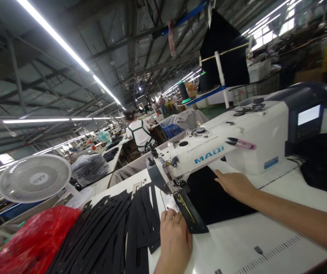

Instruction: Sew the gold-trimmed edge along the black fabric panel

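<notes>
The left hand lies with loose, open grip on a black strip at the sewing machine needle. The right hand presses flat, open, on black fabric under the machine's arm, on the white counter.

The single head-worn camera sits close above the sewing table, tilted sideways and facing forward and down over the sewing machine, with both hands near the bottom edge and the factory hall receding behind.
</notes>
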### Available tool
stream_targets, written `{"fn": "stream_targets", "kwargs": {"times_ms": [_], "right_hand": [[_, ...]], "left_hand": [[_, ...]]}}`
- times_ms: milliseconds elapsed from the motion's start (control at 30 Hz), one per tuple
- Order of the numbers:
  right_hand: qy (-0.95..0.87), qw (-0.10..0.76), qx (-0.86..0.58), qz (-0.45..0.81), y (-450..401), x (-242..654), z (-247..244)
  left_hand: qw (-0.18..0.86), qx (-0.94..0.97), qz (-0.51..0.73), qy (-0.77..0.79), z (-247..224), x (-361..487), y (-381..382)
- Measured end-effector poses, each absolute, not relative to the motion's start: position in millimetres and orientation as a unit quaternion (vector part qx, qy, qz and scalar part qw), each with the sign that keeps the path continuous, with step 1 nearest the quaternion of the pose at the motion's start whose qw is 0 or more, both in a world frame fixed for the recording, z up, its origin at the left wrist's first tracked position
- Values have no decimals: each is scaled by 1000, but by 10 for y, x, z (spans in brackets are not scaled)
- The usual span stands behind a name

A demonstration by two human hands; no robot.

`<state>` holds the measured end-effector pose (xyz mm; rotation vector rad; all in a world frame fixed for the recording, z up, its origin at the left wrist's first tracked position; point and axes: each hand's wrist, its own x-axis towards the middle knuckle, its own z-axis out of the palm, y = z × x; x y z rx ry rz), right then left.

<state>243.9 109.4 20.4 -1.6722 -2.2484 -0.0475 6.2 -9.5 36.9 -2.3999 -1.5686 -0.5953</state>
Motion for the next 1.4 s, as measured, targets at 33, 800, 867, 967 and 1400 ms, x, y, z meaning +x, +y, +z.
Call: {"fn": "stream_targets", "kwargs": {"times_ms": [33,800,867,967,1400], "right_hand": [[-793,172,-584,-31,1068,2417,236],[-939,212,-268,36,249,1789,243],[-938,223,-264,29,301,1764,240],[-936,245,-254,12,401,1726,224],[-915,275,-296,5,661,1933,220]], "left_hand": [[105,-809,-218,-535,350,53,-102],[168,-864,-177,-441,344,-45,-12],[162,-866,-171,-442,356,-62,34],[155,-868,-176,-438,362,-101,121],[105,-780,-199,-584,375,-94,111]]}}
